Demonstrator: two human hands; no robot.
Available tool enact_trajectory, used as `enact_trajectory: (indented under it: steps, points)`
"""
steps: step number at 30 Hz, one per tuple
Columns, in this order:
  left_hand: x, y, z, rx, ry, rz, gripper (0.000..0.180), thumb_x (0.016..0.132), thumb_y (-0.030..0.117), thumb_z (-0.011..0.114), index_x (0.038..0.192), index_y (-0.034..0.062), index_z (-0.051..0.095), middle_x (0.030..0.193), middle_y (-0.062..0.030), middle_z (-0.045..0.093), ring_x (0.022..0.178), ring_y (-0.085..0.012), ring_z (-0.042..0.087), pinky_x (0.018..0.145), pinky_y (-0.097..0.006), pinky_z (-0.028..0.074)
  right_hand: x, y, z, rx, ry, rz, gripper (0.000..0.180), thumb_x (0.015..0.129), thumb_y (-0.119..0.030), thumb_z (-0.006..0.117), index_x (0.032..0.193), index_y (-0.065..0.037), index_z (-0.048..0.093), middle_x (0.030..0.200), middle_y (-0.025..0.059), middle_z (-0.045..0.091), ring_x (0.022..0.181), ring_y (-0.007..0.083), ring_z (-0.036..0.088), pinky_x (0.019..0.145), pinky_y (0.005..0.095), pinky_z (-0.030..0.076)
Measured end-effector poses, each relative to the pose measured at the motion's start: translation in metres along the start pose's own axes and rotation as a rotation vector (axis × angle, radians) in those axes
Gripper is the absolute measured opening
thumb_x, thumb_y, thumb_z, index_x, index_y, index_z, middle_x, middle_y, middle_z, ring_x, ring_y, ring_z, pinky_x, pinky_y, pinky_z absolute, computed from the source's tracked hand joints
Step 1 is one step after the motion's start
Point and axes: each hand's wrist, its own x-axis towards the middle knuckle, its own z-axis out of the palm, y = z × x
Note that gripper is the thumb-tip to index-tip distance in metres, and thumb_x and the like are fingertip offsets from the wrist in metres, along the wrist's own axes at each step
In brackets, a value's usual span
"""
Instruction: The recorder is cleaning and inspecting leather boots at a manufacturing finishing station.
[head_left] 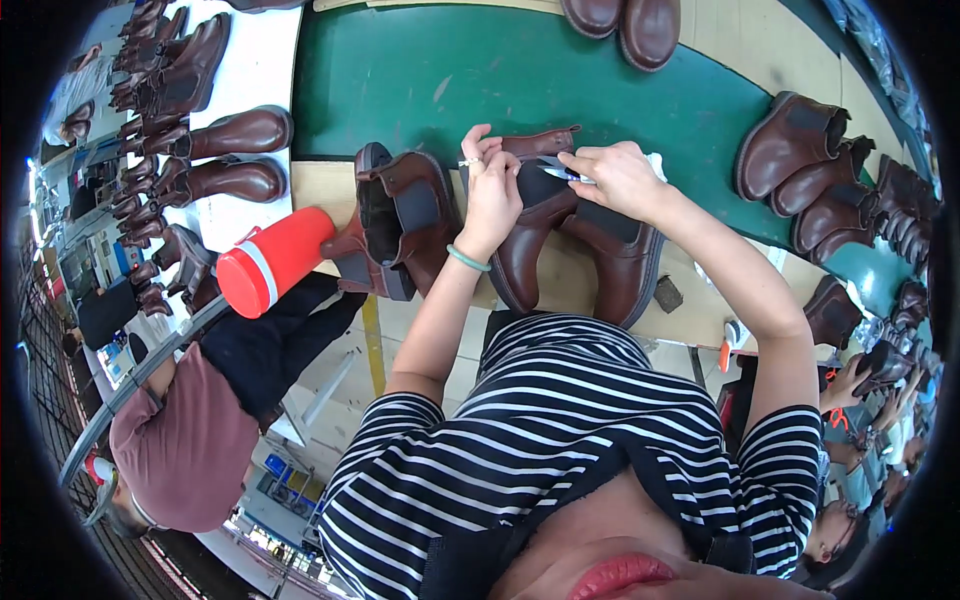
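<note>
Striped shirt [560, 440], then brown boot [522, 252] between both hands [492, 198] [618, 178]

- Chelsea boots [520, 262]: smooth, brown, leather-like uppers with a glossy sheen.
- Elastic side panel [607, 222]: dark, matt, cloth-like.
- Small pointed hand tool [556, 173]: its blades look like bright, smooth metal.
- Green tabletop [400, 70]: smooth and slightly shiny, marked with pale scuffs.
- Red jug [288, 250]: smooth, semi-glossy plastic.
- Bangle [468, 260]: pale green, smooth, stone-like.
- Striped top [560, 400]: soft, matt knit cloth.
- Maroon shirt [190, 445]: matt cloth, lightly creased.
</note>
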Motion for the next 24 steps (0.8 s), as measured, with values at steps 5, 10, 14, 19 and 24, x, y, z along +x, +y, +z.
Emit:
enact_trajectory:
  steps: [5,10,14,19,24]
  points:
    - [-0.003,0.001,-0.001,0.023,0.003,0.001,0.013,0.074,-0.013,0.053,0.079,-0.0009,0.053,0.127,-0.021,0.031,0.105,-0.0319,0.051,0.091,-0.04,0.044,0.008,-0.002,0.009,-0.015,-0.005,-0.031,0.035,0.077,-0.02,0.066,0.108,-0.004,0.062,0.086,0.0076,0.063,0.076,0.0272,0.063,0.064,0.039,0.051]
    - [-0.001,0.002,-0.001,0.034,0.007,-0.003,0.013,0.073,-0.014,0.052,0.078,-0.0016,0.053,0.128,-0.022,0.03,0.104,-0.0328,0.052,0.091,-0.041,0.045,0.011,-0.001,0.011,-0.009,-0.008,-0.043,0.035,0.077,-0.02,0.066,0.108,-0.004,0.063,0.086,0.0073,0.063,0.075,0.0264,0.064,0.064,0.0385,0.051]
    - [0.001,0.003,-0.001,0.028,0.0,-0.004,0.013,0.073,-0.014,0.052,0.079,-0.002,0.053,0.129,-0.0221,0.03,0.105,-0.0328,0.051,0.091,-0.04,0.045,0.013,0.002,0.016,-0.033,0.008,-0.044,0.034,0.078,-0.019,0.065,0.109,-0.005,0.064,0.084,0.0066,0.063,0.074,0.0255,0.064,0.063,0.0376,0.051]
    - [0.001,0.003,0.0,0.037,-0.007,0.0,0.013,0.073,-0.014,0.052,0.079,-0.0027,0.053,0.129,-0.0226,0.03,0.106,-0.0331,0.05,0.092,-0.04,0.045,0.014,0.002,0.017,-0.027,0.041,-0.072,0.033,0.078,-0.018,0.064,0.109,-0.005,0.064,0.084,0.0064,0.063,0.072,0.0248,0.064,0.062,0.0372,0.052]
    - [0.001,0.003,-0.001,0.039,-0.009,0.001,0.013,0.073,-0.014,0.052,0.079,-0.0033,0.053,0.13,-0.0227,0.029,0.106,-0.0335,0.05,0.091,-0.04,0.046,0.014,0.002,0.015,-0.049,0.016,-0.088,0.034,0.078,-0.018,0.063,0.11,-0.005,0.064,0.085,0.0064,0.063,0.072,0.0244,0.064,0.063,0.0367,0.052]
